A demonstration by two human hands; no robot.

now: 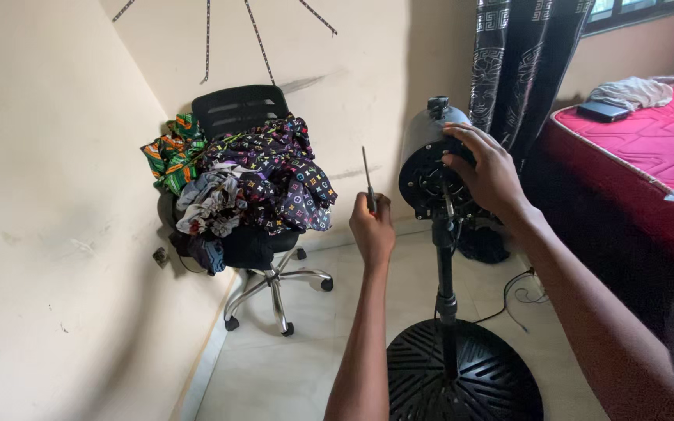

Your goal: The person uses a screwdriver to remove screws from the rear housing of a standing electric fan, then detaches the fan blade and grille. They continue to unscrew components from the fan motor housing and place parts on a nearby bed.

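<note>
Risk: my left hand (372, 228), fisted round a thin red-handled screwdriver (367, 181), could stab my right hand (487, 173), gripping the grey fan motor housing (429, 160) at three o'clock.

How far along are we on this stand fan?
Done: no grille or blades show on the fan; the motor housing stands bare on its pole and round base. In hand: the left hand holds a screwdriver upright, off the fan, while the right hand grips the motor's front. Left: the motor remains mounted on the pole; I cannot tell what screws remain.
</note>
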